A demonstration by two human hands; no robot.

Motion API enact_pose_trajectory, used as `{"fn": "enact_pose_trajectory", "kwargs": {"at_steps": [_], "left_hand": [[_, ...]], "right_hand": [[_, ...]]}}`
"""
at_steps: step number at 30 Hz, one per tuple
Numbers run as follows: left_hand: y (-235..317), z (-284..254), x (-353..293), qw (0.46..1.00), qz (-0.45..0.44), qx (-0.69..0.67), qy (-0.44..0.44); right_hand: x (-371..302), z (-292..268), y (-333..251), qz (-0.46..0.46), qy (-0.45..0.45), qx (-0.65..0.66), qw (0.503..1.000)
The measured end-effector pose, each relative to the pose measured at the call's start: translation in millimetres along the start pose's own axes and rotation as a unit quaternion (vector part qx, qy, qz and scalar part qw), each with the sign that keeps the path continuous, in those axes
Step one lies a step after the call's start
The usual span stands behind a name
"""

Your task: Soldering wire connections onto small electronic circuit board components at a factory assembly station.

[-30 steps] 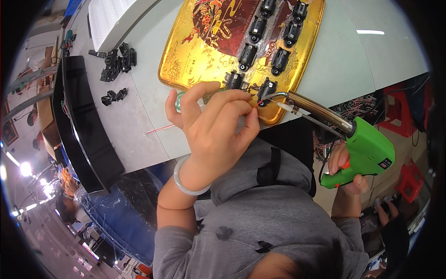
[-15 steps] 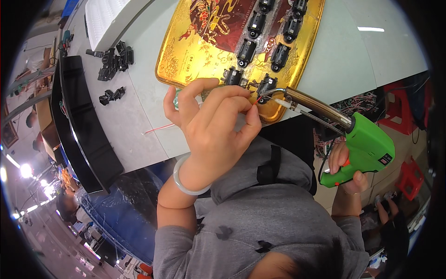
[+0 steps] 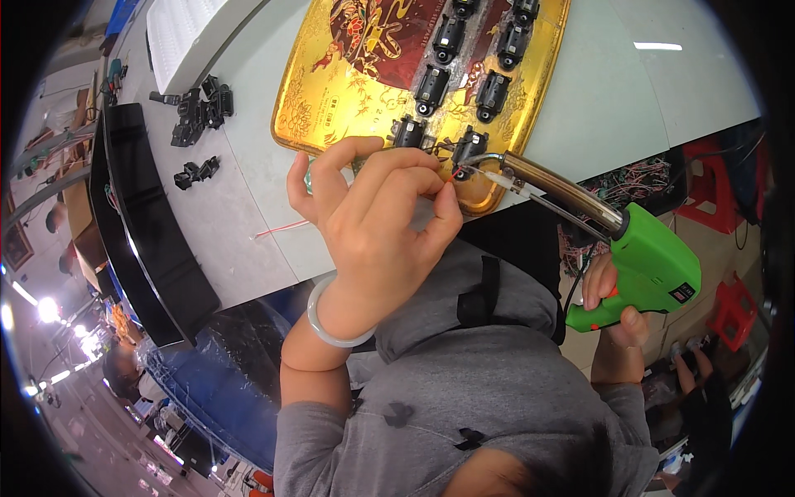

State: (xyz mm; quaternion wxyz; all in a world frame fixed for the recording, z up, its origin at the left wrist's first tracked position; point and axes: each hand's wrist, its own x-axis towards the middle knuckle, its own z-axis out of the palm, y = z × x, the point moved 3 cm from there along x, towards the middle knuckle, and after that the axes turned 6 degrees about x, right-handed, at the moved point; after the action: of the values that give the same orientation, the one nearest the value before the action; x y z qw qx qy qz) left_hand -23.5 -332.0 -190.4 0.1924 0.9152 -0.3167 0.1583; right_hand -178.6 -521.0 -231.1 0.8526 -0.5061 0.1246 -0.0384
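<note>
My right hand (image 3: 614,298) is wrapped round the handle of a green soldering gun (image 3: 654,261). Its metal barrel reaches left, and the bent tip lies at the nearest small black motor-like housing (image 3: 470,147). There my left hand (image 3: 377,199), a pale bangle on its wrist, pinches a thin red wire (image 3: 454,174) between thumb and forefinger. The wire's end is at the soldering tip; whether they touch is too small to tell. Under the left palm shows part of a greenish item, mostly hidden. A red-and-white lead (image 3: 281,229) sticks out beside that hand.
Several black housings stand in two rows on a gold tray (image 3: 306,124). Loose black parts (image 3: 199,112) lie left of it, near a white casing (image 3: 190,41) and a long black panel (image 3: 149,224). Bundled wires (image 3: 625,182) and red stools (image 3: 712,195) are at the right.
The tray and its housings have shifted slightly left and up in the picture, as have my hands. Left hand and soldering gun keep nearly the same pose.
</note>
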Motion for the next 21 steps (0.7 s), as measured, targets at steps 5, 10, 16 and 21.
{"fn": "enact_pose_trajectory", "kwargs": {"at_steps": [5,10,16,21], "left_hand": [[2.4,-2.1,1.7,1.0,0.001,0.001,0.005],[2.1,-1.0,1.4,1.0,-0.002,0.001,0.006],[2.2,-1.0,0.7,1.0,-0.003,0.004,0.009],[1.9,-2.0,2.1,1.0,-0.003,-0.003,0.025]], "right_hand": [[-3.8,3.2,-3.7,0.012,0.003,-0.009,1.0],[-5.5,2.0,-1.7,0.014,-0.004,-0.018,1.0],[-8.9,-2.1,3.2,0.018,-0.023,-0.033,0.999],[-3.8,-4.0,0.9,0.005,-0.043,-0.028,0.999]]}}
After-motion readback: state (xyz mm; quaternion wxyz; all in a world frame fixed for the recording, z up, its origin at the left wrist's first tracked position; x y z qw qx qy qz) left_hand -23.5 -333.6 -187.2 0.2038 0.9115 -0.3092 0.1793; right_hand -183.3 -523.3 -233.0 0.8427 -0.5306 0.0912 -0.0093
